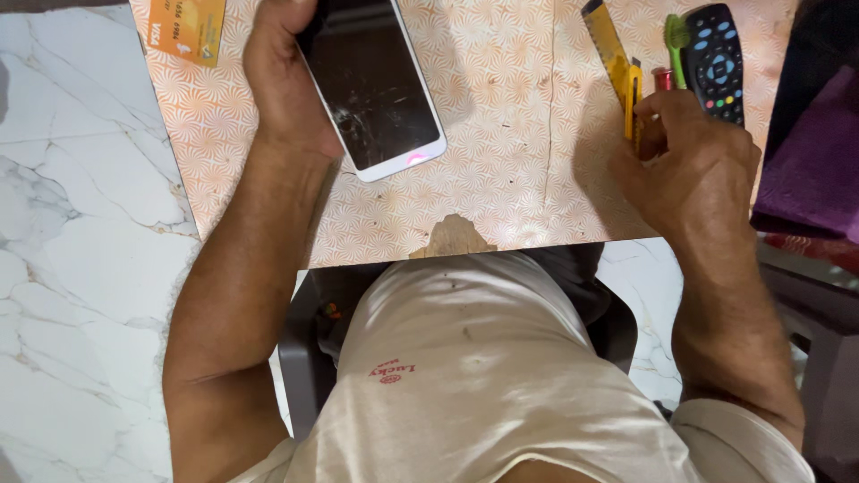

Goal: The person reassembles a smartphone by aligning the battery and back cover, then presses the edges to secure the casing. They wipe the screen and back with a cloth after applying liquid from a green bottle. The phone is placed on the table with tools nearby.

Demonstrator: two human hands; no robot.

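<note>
My left hand grips the left edge of a white-framed smartphone with a dark, cracked screen, tilted above the orange patterned table. My right hand rests at the table's right side with its fingers closed on a yellow utility knife that lies pointing away from me. Just beyond the right hand lie a small red-tipped object, a green-handled tool and a black remote control.
An orange bank card lies at the table's far left corner. A purple cloth is on a surface to the right. White marble floor surrounds the table. The near table edge has a chipped patch.
</note>
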